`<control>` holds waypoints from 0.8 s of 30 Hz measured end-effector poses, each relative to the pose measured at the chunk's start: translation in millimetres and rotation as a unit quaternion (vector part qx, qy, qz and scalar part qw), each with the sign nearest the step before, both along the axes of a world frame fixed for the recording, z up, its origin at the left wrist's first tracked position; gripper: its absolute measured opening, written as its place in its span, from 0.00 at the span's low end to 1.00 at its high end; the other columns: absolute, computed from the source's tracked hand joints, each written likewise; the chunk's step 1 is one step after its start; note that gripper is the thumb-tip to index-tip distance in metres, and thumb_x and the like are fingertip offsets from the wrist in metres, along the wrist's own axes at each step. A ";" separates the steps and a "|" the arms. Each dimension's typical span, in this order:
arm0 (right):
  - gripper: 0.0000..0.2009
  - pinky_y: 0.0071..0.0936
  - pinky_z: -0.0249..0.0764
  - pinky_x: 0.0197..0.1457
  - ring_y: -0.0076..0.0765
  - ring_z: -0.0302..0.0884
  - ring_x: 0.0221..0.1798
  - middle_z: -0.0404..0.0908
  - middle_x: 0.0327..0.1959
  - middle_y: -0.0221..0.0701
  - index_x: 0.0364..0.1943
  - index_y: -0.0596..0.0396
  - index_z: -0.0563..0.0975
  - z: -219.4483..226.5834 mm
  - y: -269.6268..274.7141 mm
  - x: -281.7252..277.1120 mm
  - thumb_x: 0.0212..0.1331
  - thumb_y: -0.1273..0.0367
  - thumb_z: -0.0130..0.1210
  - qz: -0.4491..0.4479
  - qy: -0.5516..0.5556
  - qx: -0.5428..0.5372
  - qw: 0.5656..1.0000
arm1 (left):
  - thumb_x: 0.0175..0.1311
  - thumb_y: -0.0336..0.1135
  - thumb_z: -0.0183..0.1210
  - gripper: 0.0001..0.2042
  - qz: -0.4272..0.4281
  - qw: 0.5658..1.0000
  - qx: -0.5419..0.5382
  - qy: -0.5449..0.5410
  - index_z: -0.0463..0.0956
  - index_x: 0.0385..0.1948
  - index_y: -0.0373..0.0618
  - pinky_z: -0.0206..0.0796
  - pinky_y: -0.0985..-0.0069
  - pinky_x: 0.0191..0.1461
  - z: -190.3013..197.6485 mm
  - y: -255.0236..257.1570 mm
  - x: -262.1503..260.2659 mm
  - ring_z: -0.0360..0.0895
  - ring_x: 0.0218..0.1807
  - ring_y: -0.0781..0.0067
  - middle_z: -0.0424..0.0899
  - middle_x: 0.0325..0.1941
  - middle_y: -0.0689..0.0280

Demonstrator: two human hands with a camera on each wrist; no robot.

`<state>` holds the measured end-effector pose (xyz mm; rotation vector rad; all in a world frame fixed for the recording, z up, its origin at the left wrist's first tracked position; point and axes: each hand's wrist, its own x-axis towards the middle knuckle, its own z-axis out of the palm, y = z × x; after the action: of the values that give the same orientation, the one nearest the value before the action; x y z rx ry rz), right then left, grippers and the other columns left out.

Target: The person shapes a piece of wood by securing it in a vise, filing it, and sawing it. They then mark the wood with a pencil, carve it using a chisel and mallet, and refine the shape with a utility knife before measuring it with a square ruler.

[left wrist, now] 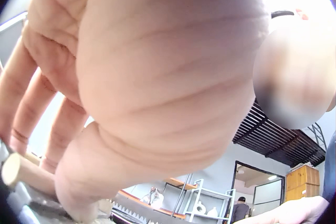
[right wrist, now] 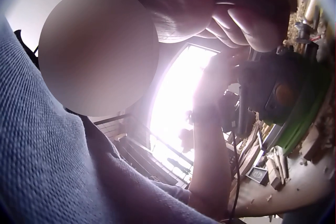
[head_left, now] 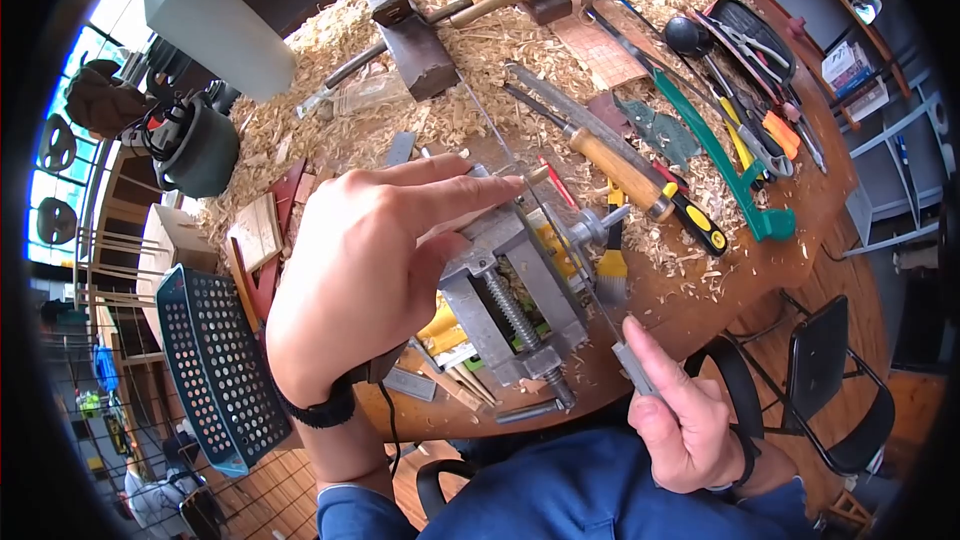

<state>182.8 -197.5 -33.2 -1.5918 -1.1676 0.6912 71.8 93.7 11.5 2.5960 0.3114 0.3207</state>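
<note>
A grey metal vise (head_left: 470,290) with a threaded screw stands at the table's front edge. Over its top, my left hand (head_left: 350,250) pinches a round wooden stick (left wrist: 20,174) between thumb and fingers, index finger stretched along it. The stick's tip shows just past that fingertip in the head view. My right hand (head_left: 690,430) grips the grey handle (head_left: 634,368) of a long, thin saw-like tool, its index finger laid along the handle. The narrow blade (head_left: 604,312) slants up across the vise, past the stick's end. In the right wrist view the tool is hidden.
Wood shavings (head_left: 330,10) cover the back of the table. Right of the vise lie a wooden-handled chisel (head_left: 620,172), a green-handled saw (head_left: 700,130) and a brush (head_left: 612,265). A wooden plane (head_left: 410,40) sits behind, a perforated teal basket (head_left: 215,360) at left.
</note>
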 end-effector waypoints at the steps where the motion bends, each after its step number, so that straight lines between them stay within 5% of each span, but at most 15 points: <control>1: 0.27 0.30 0.83 0.48 0.43 0.92 0.40 0.81 0.64 0.62 0.74 0.77 0.65 -1.6 0.8 0.2 0.74 0.77 0.52 0.005 0.004 0.002 1.000 | 0.53 0.19 0.66 0.28 0.001 1.000 -0.001 -0.001 0.89 0.57 0.57 0.81 0.58 0.61 1.5 -0.3 0.0 0.87 0.57 0.41 0.89 0.58 0.48; 3: 0.27 0.30 0.83 0.49 0.45 0.93 0.42 0.81 0.64 0.61 0.74 0.77 0.66 -6.0 0.5 -0.1 0.74 0.77 0.52 0.007 0.009 0.004 1.000 | 0.53 0.19 0.66 0.28 -0.001 1.000 -0.005 0.022 0.88 0.58 0.57 0.81 0.56 0.62 6.4 -1.8 0.9 0.86 0.58 0.40 0.88 0.59 0.46; 7: 0.29 0.20 0.69 0.30 0.18 0.71 0.22 0.75 0.20 0.25 0.78 0.72 0.63 -27.5 -2.2 8.0 0.77 0.69 0.47 -0.010 -0.004 0.019 1.000 | 0.54 0.19 0.66 0.28 -0.002 1.000 0.003 0.021 0.88 0.58 0.57 0.81 0.56 0.62 7.4 -2.6 0.0 0.86 0.59 0.39 0.87 0.60 0.46; 12: 0.29 0.19 0.66 0.28 0.15 0.67 0.21 0.74 0.20 0.22 0.78 0.70 0.63 -16.1 0.5 6.2 0.79 0.67 0.49 -0.001 0.046 0.011 0.999 | 0.53 0.18 0.66 0.27 -0.002 1.000 -0.002 0.009 0.88 0.58 0.54 0.81 0.56 0.61 1.6 0.4 -0.6 0.86 0.59 0.40 0.87 0.60 0.46; 13: 0.28 0.20 0.73 0.37 0.21 0.78 0.28 0.80 0.41 0.37 0.77 0.70 0.65 -11.5 0.6 5.6 0.77 0.70 0.50 -0.012 0.084 -0.003 0.996 | 0.53 0.18 0.66 0.27 -0.003 1.000 -0.002 0.009 0.88 0.58 0.54 0.81 0.56 0.61 1.9 -0.4 0.1 0.86 0.59 0.40 0.87 0.60 0.46; 15: 0.26 0.22 0.80 0.47 0.27 0.88 0.35 0.85 0.63 0.52 0.76 0.70 0.67 -6.5 -1.6 7.5 0.76 0.74 0.51 -0.022 0.123 -0.015 0.992 | 0.53 0.18 0.66 0.27 0.006 1.000 0.004 0.010 0.88 0.58 0.52 0.81 0.57 0.60 4.5 -3.4 0.3 0.86 0.58 0.39 0.88 0.59 0.46; 19: 0.27 0.22 0.82 0.47 0.28 0.90 0.36 0.85 0.62 0.54 0.75 0.72 0.67 -6.8 -12.7 12.0 0.75 0.73 0.51 -0.038 0.104 -0.027 0.994 | 0.54 0.17 0.65 0.27 0.026 0.999 -0.005 0.028 0.88 0.58 0.53 0.81 0.58 0.59 9.1 -8.7 1.3 0.86 0.57 0.39 0.88 0.59 0.46; 24: 0.27 0.31 0.81 0.59 0.45 0.90 0.53 0.82 0.65 0.58 0.74 0.74 0.67 -4.4 2.1 12.1 0.74 0.73 0.52 -0.034 0.066 -0.001 0.997 | 0.55 0.18 0.67 0.27 0.030 0.999 -0.019 0.035 0.88 0.58 0.54 0.81 0.59 0.59 7.2 -5.4 -0.8 0.88 0.57 0.42 0.88 0.60 0.47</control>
<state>195.0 -195.5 -37.6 -1.5549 -1.0129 0.7418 71.0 88.3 18.7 2.5678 0.4162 0.2420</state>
